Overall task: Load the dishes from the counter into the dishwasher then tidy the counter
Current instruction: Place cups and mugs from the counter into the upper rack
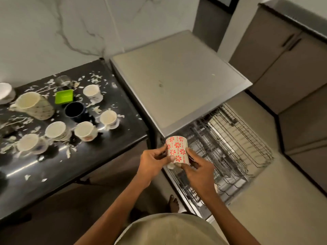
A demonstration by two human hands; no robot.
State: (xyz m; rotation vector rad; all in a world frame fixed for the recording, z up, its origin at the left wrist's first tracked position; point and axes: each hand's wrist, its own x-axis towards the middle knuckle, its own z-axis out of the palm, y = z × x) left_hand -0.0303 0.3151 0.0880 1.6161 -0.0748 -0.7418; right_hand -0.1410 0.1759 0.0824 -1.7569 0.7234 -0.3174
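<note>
The person stood at the bench's right end, both hands raised over the pulled-out dishwasher rack (pixel 230 144). The left hand (pixel 152 161) curled round a cream mug with red flowers (pixel 177 150), thumb pressed on its patterned side, while the right hand (pixel 198 169) pinched the mug from the other side, fingertips at its lower end. The mug was held tilted in the air, just above the near corner of the wire rack, touching neither rack nor bench. The dishwasher (pixel 177 82) stood just beside the bench's right edge, its flat grey top bare. On the black bench (pixel 109 152), pale scraps lay scattered everywhere. A large cream jug (pixel 33 105) sat toward the left edge, a green square dish (pixel 64 96) near the back, a dark mug (pixel 75 110) just in front of it. Cream cups (pixel 92 92) stood around these, upright, some on saucers. A white bowl (pixel 5 92) showed at the far left edge.
</note>
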